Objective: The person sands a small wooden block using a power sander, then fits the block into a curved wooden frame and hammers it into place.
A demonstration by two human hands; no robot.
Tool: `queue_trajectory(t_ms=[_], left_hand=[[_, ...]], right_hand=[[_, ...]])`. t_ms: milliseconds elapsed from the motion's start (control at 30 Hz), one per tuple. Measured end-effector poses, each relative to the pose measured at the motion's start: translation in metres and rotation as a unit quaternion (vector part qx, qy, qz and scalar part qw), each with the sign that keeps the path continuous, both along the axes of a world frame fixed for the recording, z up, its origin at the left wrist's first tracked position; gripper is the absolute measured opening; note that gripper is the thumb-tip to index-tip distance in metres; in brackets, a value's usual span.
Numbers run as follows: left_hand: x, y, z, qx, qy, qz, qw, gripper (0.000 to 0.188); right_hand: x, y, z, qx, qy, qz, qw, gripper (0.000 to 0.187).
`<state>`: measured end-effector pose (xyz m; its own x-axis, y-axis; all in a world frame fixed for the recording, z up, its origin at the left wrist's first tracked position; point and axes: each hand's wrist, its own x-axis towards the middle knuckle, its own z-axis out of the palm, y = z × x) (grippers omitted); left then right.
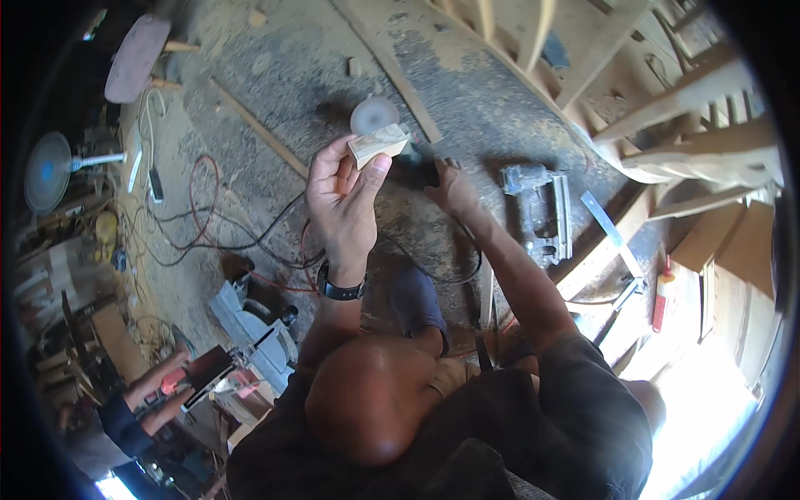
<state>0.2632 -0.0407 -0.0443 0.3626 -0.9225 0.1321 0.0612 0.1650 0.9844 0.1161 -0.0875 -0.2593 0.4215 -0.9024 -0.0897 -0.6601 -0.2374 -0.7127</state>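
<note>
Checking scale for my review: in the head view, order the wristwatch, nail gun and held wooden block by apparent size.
1. Nail gun
2. Wooden block
3. Wristwatch
Apparent size only: block and watch are nearer the camera.

A dusty grey floor (287, 50) spreads across the frame. At upper left sits a stool (136, 60) with a pinkish oval seat and wooden legs; below it, near the left edge, is a bluish round disc (47, 173) on a pale stem. A loose red hose (218, 179) curls left of centre, above a grey saw machine (254, 329). A co-worker (108, 433) shows at lower left. Right of centre lie a grey nail gun (563, 212), a metal ruler (602, 218) and a red-handled tool (660, 308), below curved wooden framing (692, 102) at upper right.
</note>
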Motion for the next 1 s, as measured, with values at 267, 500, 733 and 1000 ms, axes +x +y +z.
queue_trajectory(t_ms=[267,500,733,1000], left_hand=[[-0.053,-0.025,0.018,0.014,-0.048,-0.148,0.988,0.042],[-0.145,-0.051,0.026,0.091,-0.176,-0.392,0.898,0.038],[-0.284,-0.058,-0.018,0.107,-0.285,-0.459,0.834,0.036],[-0.37,-0.093,-0.057,-0.011,-0.342,-0.402,0.849,0.041]], right_hand=[[-0.112,0.026,0.09,0.024,0.083,0.181,0.98,0.032],[-0.26,0.06,0.19,0.013,-0.025,-0.004,1.0,0.048],[-0.325,0.066,0.161,-0.188,-0.046,-0.146,0.97,0.041],[-0.37,0.026,0.104,-0.22,-0.058,-0.334,0.915,0.036]])
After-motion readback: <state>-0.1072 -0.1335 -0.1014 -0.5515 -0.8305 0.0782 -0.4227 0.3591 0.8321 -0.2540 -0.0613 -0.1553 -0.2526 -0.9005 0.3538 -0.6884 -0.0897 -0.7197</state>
